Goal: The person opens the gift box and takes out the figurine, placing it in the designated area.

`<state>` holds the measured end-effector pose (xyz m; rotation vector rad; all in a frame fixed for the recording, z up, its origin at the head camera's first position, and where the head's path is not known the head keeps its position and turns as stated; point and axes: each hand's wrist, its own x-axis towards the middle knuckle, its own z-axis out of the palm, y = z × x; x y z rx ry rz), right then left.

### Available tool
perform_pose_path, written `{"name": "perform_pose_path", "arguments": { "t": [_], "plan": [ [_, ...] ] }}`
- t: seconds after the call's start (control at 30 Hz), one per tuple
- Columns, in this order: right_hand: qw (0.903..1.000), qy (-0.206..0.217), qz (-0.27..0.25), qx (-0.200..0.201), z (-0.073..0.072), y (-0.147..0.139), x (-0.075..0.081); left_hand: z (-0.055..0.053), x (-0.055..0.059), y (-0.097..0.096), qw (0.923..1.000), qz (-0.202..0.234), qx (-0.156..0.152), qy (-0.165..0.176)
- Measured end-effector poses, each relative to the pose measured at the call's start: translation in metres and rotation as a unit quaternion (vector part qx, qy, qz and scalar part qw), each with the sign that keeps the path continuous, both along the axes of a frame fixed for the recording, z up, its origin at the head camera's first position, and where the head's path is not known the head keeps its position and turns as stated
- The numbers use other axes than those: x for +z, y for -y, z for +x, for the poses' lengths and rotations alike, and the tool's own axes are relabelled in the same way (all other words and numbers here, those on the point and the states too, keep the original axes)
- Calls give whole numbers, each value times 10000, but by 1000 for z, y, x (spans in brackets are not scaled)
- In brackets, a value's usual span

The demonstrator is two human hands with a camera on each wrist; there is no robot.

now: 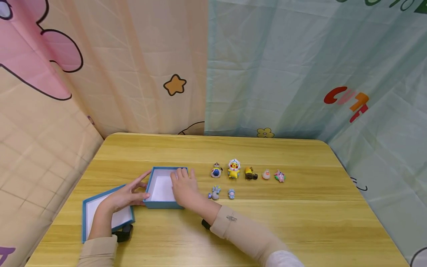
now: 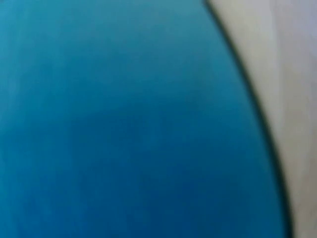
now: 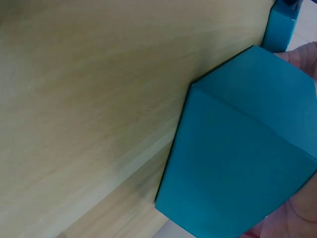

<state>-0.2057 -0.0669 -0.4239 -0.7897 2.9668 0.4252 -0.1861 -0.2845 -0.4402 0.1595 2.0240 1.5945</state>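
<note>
An open blue box (image 1: 164, 204) with a white inside stands on the table, left of centre. My left hand (image 1: 121, 196) holds its left side, thumb at the front corner and fingers spread along the wall. My right hand (image 1: 184, 187) grips the right wall, fingers over the rim. Close up in the right wrist view, the box's outer corner (image 3: 237, 163) shows between parts of that hand. A matching blue lid (image 1: 121, 222), white inside up, lies under my left forearm. Only a blurred blue surface (image 2: 138, 119) fills most of the left wrist view.
Small figurines stand in two rows right of the box. The back row includes a yellow one in a white hood (image 1: 234, 169), a yellow-and-black one (image 1: 250, 173) and a pink one (image 1: 280, 176). A grey one (image 1: 215, 193) and a blue one (image 1: 231, 193) stand in front.
</note>
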Motion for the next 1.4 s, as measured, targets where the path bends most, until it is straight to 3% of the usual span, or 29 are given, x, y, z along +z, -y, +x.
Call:
{"name": "perform_pose_path", "arguments": {
  "t": [0.3, 0.67, 1.17, 1.4],
  "plan": [
    [9988, 270, 334, -223, -5, 5, -2, 0, 0, 1, 10000, 28, -7, 18],
    [9985, 363, 389, -151, -8, 5, -6, 0, 0, 0, 10000, -34, 22, 25],
    [9987, 360, -187, 302, -11, 3, -8, 0, 1, 0, 10000, -54, 16, 4],
    [9946, 257, -794, 614, -13, 0, -12, 0, -1, 0, 10000, -47, 8, 2]
  ]
}}
